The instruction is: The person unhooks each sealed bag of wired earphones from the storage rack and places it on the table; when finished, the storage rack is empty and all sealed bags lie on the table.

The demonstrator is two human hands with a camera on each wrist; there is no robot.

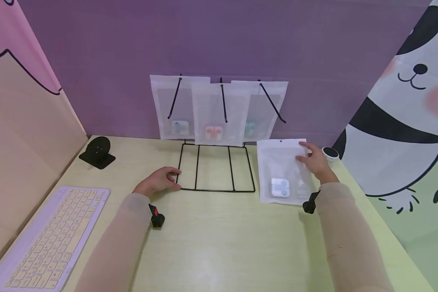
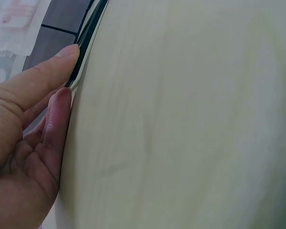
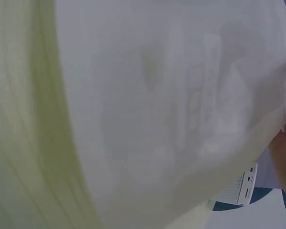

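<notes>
A black wire display rack stands at the back of the table. My left hand pinches the front left corner of its base; in the left wrist view thumb and finger meet at the dark wire. Three white translucent pouches hang on the rack's hooks: a left one, a middle one in front, and a right one. To the right of the rack, my right hand holds another white pouch by its upper right edge. A boxed pair of earphones shows inside it.
A lilac keyboard lies at the left, with a black folding stand behind it. Beyond my right hand is a small white cylinder with a dark top. A purple backdrop rises behind the table.
</notes>
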